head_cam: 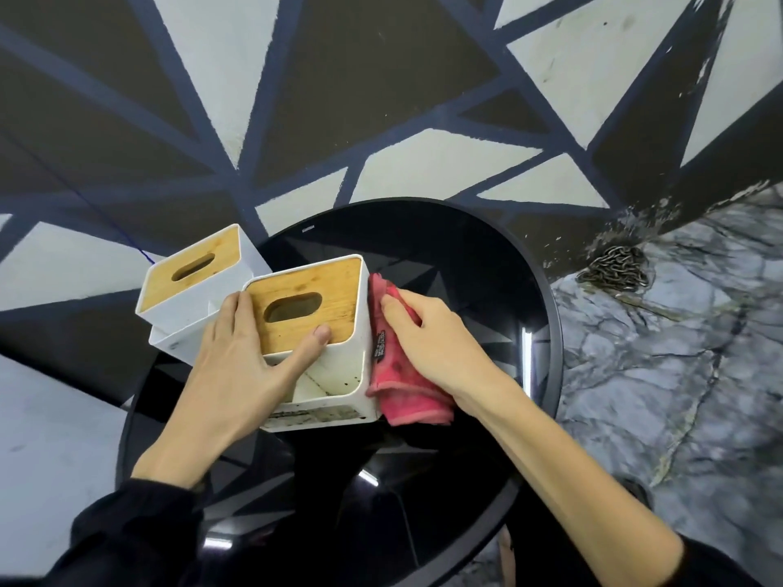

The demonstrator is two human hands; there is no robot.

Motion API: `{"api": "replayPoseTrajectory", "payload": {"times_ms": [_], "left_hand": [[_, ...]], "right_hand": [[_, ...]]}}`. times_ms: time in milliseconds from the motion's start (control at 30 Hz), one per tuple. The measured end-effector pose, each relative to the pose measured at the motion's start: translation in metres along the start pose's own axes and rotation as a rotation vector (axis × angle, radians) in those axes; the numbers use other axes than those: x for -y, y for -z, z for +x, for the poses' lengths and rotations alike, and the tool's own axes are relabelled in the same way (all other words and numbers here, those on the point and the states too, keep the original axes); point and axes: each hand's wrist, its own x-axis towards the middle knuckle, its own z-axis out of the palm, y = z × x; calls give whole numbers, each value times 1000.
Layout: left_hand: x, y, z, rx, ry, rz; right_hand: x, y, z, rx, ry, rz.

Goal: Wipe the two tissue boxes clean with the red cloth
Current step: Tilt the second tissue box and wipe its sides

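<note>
At the table's (pixel 546 332) left edge, the left hand (pixel 237 366) clasps the near tissue box (pixel 339 374); the right hand (pixel 432 336) presses the red cloth (pixel 394 374) flat against its right side. The second box (pixel 190 290) sits just behind.

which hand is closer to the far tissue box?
Left. The left hand grips the near box, its fingers right beside the far box. The right hand presses the red cloth on the near box's opposite side.
</note>
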Motion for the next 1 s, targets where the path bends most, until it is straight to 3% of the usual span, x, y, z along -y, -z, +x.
{"api": "replayPoseTrajectory", "payload": {"times_ms": [300,800,1000], "left_hand": [[-4,3,-1,36,9,26],[-3,16,1,165,-98,98],[-7,28,21,195,-332,86]], "right_hand": [[-7,-6,-58,122,38,70],[4,3,-5,28,26,4],[-4,-6,-31,92,63,-10]]}}
